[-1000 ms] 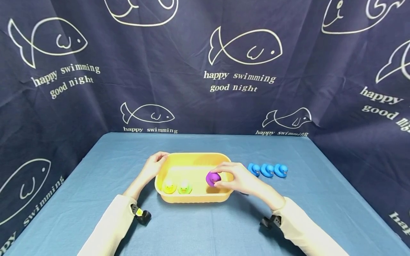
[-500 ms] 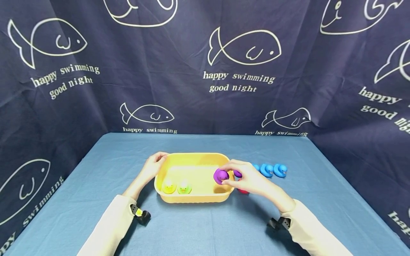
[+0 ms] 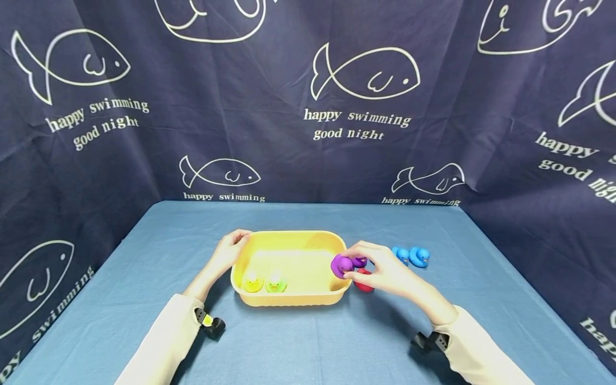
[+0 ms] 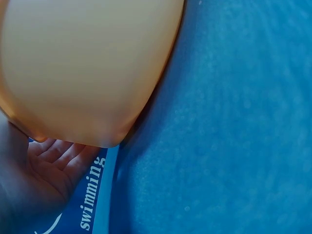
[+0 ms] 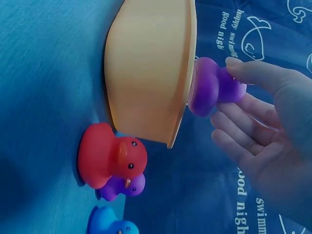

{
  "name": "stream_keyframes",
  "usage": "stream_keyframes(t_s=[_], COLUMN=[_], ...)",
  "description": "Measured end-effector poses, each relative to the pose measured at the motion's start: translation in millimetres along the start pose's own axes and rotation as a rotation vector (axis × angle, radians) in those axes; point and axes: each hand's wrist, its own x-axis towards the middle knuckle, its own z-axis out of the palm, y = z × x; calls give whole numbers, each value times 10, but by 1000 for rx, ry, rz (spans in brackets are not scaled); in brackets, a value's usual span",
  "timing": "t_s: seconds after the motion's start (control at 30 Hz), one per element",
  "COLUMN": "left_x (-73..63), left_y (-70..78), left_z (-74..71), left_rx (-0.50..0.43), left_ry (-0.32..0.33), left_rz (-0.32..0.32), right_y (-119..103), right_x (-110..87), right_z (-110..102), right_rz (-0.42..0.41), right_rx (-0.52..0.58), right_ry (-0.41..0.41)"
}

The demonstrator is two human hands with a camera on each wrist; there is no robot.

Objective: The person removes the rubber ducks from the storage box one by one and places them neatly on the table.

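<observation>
A: Step in hand?

B: Apparently unloading. Thumb and fingers of the right hand (image 3: 378, 271) pinch a purple duck (image 3: 340, 266) at the right rim of the basin (image 3: 289, 300); the left hand (image 3: 230, 249) grips its left end, fingertips partly hidden.

A: Next move?

B: Clear the rim; probably lower it beside the second purple duck (image 5: 113, 188).

Two ducks (image 3: 276, 284) sit in the tub (image 3: 291, 301), other ducks (image 3: 420, 258) to its right.

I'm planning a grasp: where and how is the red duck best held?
Probably pinch the red duck across its rounded head, coming from above: it stands upright, with the head topmost and narrower than the body, while the yellow tub stands close.
</observation>
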Motion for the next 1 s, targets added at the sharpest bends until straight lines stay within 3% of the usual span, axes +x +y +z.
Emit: stream_keyframes(t_s=[0.67,1.0], left_x=[-4,-13], left_y=[-4,-3], left_z=[-1,-9], left_rx=[-7,-20], left_ry=[11,-5], left_rz=[1,0], right_y=[123,213], right_x=[-212,-330], right_z=[-137,-193], right_rz=[30,-12], right_rx=[-50,-96], right_ry=[15,61])
